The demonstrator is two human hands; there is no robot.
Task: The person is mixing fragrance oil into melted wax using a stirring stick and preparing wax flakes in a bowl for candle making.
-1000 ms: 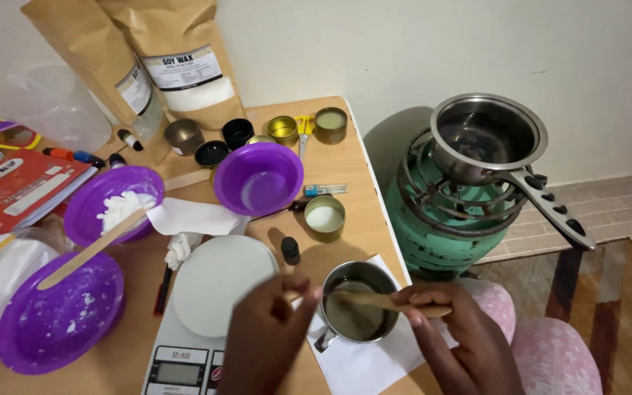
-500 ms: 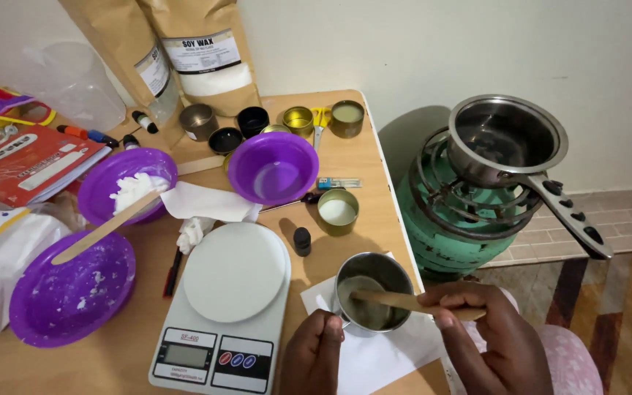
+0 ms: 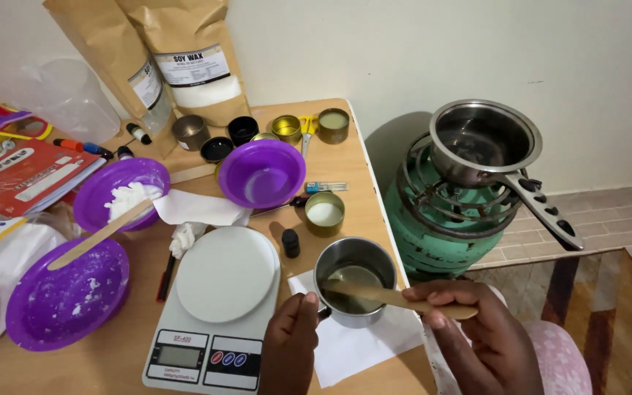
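A small steel pot (image 3: 355,280) with dark liquid stands on a white paper sheet (image 3: 360,344) at the table's front. My left hand (image 3: 290,351) grips the pot at its left side, where the handle is hidden. My right hand (image 3: 480,336) holds a flat wooden stirring stick (image 3: 396,295), whose far end dips into the liquid. A white kitchen scale (image 3: 217,307) sits just left of the pot.
Three purple bowls (image 3: 261,174) (image 3: 120,192) (image 3: 67,292) lie on the wooden table (image 3: 356,183), two with white wax flakes. Small tins (image 3: 324,213), a dark dropper bottle (image 3: 290,243) and brown paper bags (image 3: 192,58) stand behind. A saucepan (image 3: 486,143) rests on a green gas burner (image 3: 433,219) to the right.
The view has shifted, so the table sits higher and more to the left in frame. My right hand has kept the stick in the pot, moving it slightly; my left hand stays at the pot.
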